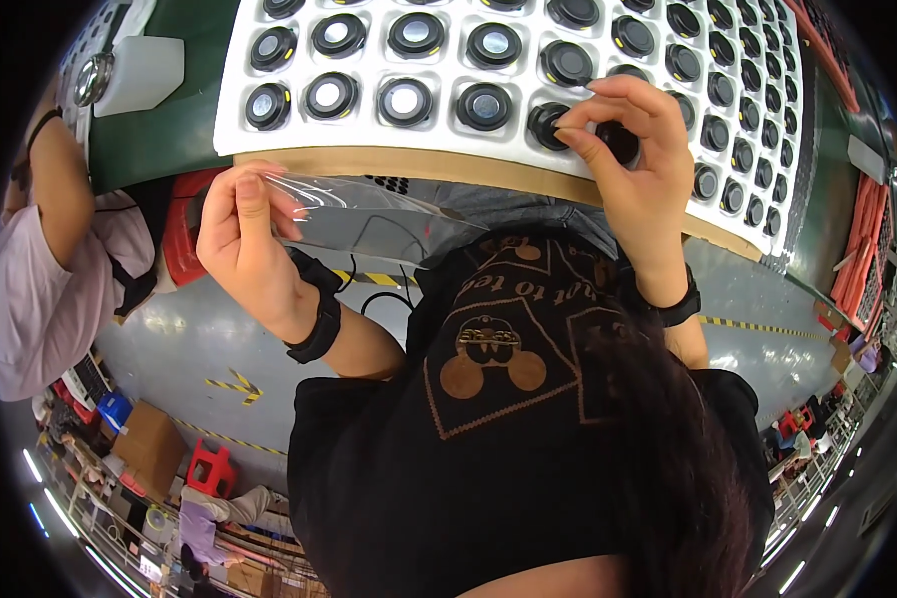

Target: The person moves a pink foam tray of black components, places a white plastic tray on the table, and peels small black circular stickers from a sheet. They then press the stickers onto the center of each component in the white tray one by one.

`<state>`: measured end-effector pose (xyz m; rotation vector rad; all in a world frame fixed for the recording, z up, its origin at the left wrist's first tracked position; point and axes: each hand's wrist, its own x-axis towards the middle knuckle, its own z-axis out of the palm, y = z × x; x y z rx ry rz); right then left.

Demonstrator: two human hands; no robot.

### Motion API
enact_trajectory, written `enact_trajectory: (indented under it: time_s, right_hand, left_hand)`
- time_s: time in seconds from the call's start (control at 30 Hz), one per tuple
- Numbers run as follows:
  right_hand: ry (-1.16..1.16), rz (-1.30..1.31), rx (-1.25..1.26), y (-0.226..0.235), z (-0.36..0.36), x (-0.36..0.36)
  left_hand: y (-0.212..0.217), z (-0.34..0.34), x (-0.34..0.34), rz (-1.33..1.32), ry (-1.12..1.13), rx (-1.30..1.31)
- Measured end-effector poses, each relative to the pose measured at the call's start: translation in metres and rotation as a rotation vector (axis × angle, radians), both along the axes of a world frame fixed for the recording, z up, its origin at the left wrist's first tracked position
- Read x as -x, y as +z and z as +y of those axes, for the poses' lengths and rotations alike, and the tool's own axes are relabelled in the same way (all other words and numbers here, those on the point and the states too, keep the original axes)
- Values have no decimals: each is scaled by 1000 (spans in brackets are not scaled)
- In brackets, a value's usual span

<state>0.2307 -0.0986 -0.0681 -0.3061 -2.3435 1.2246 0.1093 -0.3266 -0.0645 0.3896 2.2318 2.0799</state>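
My left hand (244, 214) is closed in a pinch on the edge of a clear plastic film (369, 214), which hangs in front of the tray's near side. A white moulded tray (231, 95) holds many round black parts in its pockets. Over its near row, my right hand (648, 149) has thumb and fingertip brought together at the rim of one black round part (545, 126). Whatever lies between those fingertips is too small to make out. Parts farther left, such as one lens-like piece (405, 102), show bright silver or white centres; those to the right look dark.
Brown cardboard (419, 165) lies under the tray on a green tabletop (159, 140). A white container with a metal top (145, 75) stands at the far left. Beside it sits another person (45, 269). Orange-red strips (860, 254) lie at the right.
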Motion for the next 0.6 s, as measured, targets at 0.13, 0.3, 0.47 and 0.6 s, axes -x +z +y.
enact_trajectory:
  time_s: [0.13,0.3,0.47,0.6]
  right_hand:
    - [37,-5,-234,2,-1,3]
    - [-88,118,-188,6,-3,8]
    - [-127,165,169,4,-4,10]
    - [-67,83,28,14,-15,22]
  left_hand:
    - [-1,1,1,10,11,0]
    - [0,-2,0,19,5,-11]
    - [1,-5,0,5,-1,-7]
    - [2,-6,-2,3,-26,5]
